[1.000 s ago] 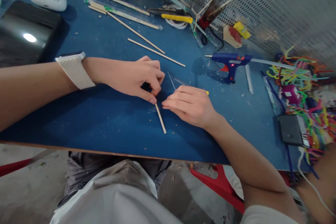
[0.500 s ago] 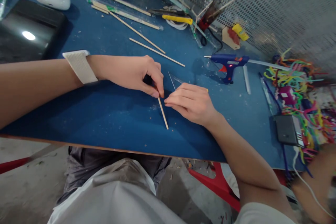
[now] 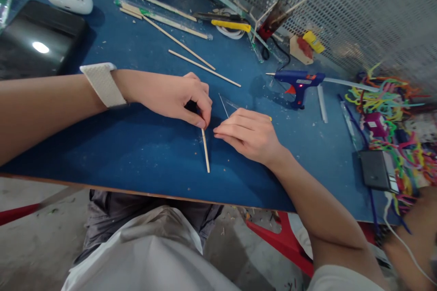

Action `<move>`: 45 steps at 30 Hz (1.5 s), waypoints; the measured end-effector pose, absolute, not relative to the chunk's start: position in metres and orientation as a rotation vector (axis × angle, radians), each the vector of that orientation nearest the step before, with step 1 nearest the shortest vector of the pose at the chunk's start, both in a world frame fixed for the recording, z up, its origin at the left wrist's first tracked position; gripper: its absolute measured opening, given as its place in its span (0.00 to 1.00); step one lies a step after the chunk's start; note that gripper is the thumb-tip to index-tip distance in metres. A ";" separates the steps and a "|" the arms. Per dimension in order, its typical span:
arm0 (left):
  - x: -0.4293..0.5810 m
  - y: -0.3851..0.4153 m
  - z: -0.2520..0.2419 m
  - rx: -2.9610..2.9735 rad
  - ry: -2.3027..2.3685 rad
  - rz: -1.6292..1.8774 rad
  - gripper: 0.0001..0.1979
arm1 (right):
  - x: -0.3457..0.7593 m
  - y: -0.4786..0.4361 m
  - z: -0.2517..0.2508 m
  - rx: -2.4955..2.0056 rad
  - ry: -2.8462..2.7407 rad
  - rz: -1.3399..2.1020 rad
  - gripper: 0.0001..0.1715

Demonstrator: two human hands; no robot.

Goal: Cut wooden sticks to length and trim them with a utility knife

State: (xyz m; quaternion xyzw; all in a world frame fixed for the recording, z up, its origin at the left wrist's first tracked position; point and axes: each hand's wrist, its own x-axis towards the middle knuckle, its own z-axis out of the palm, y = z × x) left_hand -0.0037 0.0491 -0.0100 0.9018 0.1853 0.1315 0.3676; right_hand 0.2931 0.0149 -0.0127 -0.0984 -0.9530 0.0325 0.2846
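Note:
My left hand (image 3: 191, 100), with a pale band (image 3: 104, 85) on its wrist, pinches the upper end of a short thin wooden stick (image 3: 205, 152) between thumb and forefinger. The stick points down towards the table's front edge, with a mark across it just below the fingertips. To its right, my right hand (image 3: 249, 136) is closed, palm down, its fingertips a small gap from the left fingers. Beneath it lies what looks like a utility knife (image 3: 224, 105): a thin blade-like edge shows past the knuckles and a bit of yellow behind them. Most of it is hidden.
A blue glue gun (image 3: 298, 82) with a lit red light lies to the right. Two long wooden sticks (image 3: 205, 68) lie beyond my hands. A black case (image 3: 41, 41) is at left, colourful pipe cleaners (image 3: 392, 91) at right. Another person's arm (image 3: 416, 241) shows lower right.
The stick's lower end has swung left and slightly nearer to me, and my left fingertips have shifted a little left. My right hand has stayed in place.

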 end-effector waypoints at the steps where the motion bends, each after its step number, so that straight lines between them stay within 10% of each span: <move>1: -0.003 0.048 -0.010 2.315 0.479 0.328 0.10 | 0.293 0.015 -0.013 -0.259 -2.550 0.097 0.06; 45: 0.006 0.047 -0.009 2.271 0.594 0.255 0.13 | 0.296 0.022 -0.013 -0.188 -2.609 0.038 0.07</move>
